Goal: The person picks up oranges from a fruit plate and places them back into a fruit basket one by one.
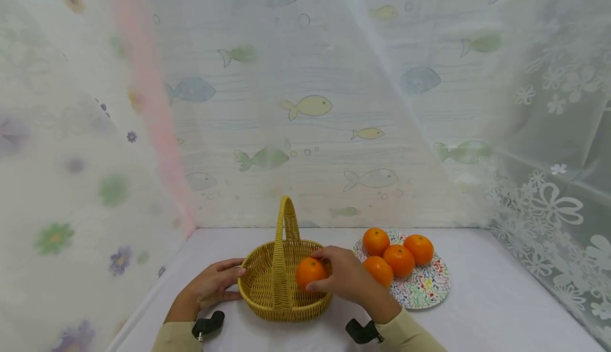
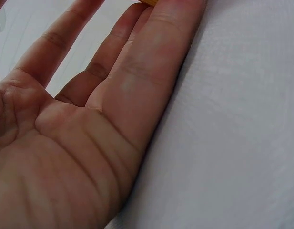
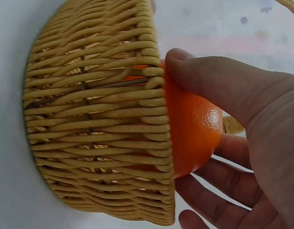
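Note:
A yellow woven basket (image 1: 281,312) with a tall arched handle stands on the table, left of the plate. My right hand (image 1: 346,276) grips an orange (image 1: 309,273) between thumb and fingers, at the right side of the basket's inside. In the right wrist view the orange (image 3: 194,129) is partly below the rim, hidden behind the wicker wall (image 3: 99,119). My left hand (image 1: 215,283) touches the basket's left side with its fingertips. Seen from the left wrist, its fingers (image 2: 142,71) are fairly straight, and only a sliver of basket shows beyond them.
Right of the basket, a round plate (image 1: 425,293) with a colourful squiggle pattern bears several oranges (image 1: 399,261). A white cloth covers the table (image 1: 487,299). Behind hangs a curtain (image 1: 310,145) printed with fish; patterned sheets hang at both sides.

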A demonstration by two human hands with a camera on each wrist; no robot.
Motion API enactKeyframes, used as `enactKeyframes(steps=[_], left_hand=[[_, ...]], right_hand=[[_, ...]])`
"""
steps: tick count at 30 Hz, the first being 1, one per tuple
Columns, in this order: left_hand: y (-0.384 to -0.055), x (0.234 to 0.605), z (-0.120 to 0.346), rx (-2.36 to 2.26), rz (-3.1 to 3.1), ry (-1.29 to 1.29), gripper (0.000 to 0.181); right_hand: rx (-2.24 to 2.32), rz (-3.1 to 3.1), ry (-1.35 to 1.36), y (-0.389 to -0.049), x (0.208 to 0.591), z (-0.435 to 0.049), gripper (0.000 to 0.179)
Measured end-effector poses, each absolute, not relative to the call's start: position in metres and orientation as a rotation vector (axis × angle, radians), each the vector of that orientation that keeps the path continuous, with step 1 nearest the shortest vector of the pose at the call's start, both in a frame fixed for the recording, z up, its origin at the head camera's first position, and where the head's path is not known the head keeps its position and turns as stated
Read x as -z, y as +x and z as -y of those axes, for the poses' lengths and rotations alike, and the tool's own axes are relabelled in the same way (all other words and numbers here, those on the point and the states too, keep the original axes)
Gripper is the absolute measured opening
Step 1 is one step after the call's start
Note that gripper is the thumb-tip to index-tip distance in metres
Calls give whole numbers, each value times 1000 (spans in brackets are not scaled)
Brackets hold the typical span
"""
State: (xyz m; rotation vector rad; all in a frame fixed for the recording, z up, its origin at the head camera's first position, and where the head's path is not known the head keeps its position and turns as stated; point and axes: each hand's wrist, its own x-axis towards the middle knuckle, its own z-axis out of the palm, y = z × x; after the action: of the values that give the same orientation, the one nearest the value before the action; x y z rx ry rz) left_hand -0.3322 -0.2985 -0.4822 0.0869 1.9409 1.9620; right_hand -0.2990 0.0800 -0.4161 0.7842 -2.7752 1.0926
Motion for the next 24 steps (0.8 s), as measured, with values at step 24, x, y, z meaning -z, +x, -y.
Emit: enactKeyframes(steps=[24], left_hand=[[-333, 473, 294, -1916, -2006, 90, 65]], right_hand=[[-902, 2805, 802, -298, 427, -74, 62]])
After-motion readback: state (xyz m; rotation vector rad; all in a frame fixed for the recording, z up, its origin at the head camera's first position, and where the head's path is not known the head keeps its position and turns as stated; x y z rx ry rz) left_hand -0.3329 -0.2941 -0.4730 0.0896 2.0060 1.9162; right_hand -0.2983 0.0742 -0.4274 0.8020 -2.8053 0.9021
